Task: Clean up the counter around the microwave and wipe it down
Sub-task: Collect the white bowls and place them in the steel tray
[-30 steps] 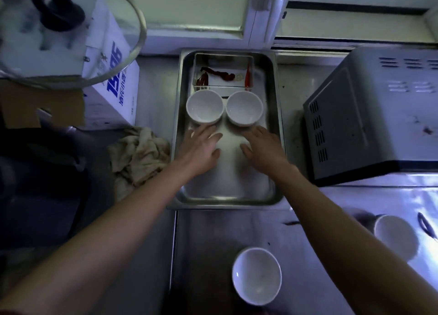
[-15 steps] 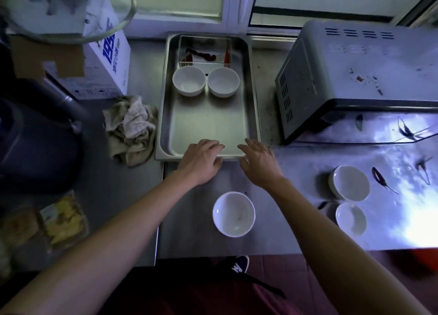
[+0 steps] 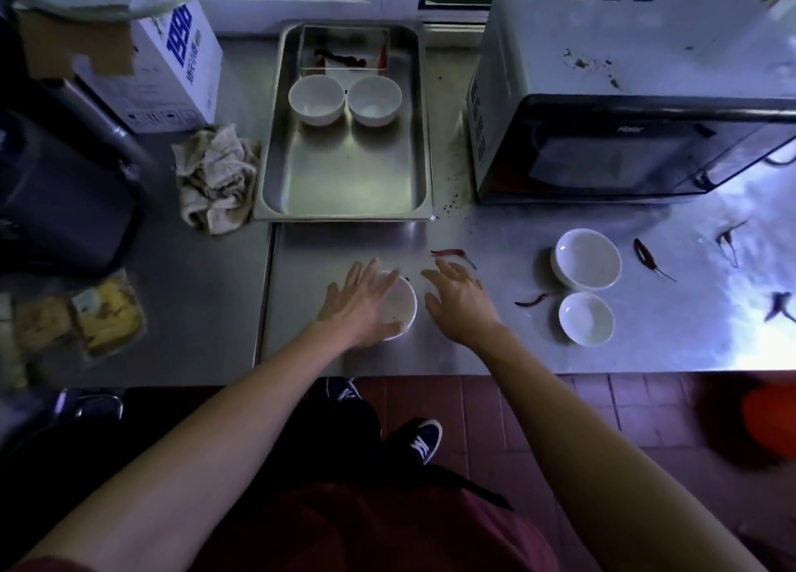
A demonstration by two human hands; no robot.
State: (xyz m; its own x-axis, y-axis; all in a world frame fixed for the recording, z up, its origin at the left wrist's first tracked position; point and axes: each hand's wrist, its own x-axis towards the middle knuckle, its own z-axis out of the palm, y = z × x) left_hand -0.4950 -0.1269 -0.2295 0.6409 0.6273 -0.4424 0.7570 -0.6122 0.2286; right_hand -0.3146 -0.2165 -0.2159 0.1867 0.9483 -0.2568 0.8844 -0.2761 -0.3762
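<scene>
A white bowl [image 3: 400,304] stands near the counter's front edge. My left hand [image 3: 355,302] hovers over its left side with fingers spread, covering part of it. Just right of that bowl, my right hand [image 3: 458,298] is open too and holds nothing. Behind them lies a steel tray [image 3: 344,184] with two white bowls [image 3: 316,100] [image 3: 374,100] and a clear box of red chillies [image 3: 344,54]. The microwave [image 3: 624,97] stands at the right. A crumpled rag [image 3: 215,179] lies left of the tray.
Two more white bowls [image 3: 588,259] [image 3: 586,318] sit in front of the microwave, with dried chillies [image 3: 648,257] scattered around them. A cardboard box [image 3: 172,59], a dark pot [image 3: 56,184] and packaged food [image 3: 107,313] occupy the left side.
Both hands have pulled back from the tray's near edge toward the front of the counter and now flank the lone white bowl. The view has tilted down.
</scene>
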